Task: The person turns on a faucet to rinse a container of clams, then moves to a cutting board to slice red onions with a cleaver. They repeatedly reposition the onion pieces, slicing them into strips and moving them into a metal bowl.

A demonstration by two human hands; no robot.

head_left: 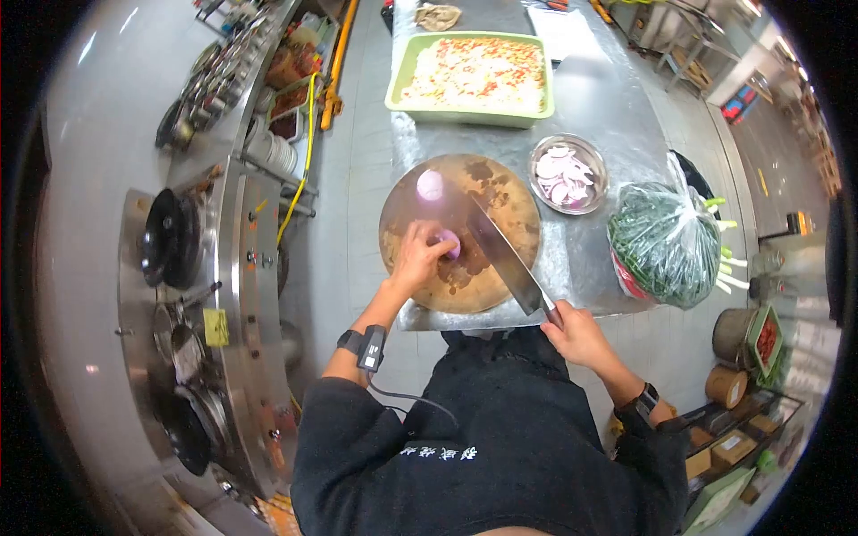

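Note:
On the round wooden chopping board (500,192), my left hand (420,255) has its fingers closed round a purple onion piece (451,244). Another onion piece (430,186) lies farther back on the board. My right hand (574,333) grips the handle of a large cleaver (509,265), at the board's front right. Its broad blade slants back and left over the board, to the right of the held onion and apart from it. Sliced onion (561,175) fills part of a round metal bowl (603,189) just right of the board.
A green tray (469,116) of chopped white and red food stands behind the board. Bagged green onions (666,243) lie at the table's right edge. A crumpled cloth (437,16) and white paper (567,36) are at the back. A stove (250,357) stands left.

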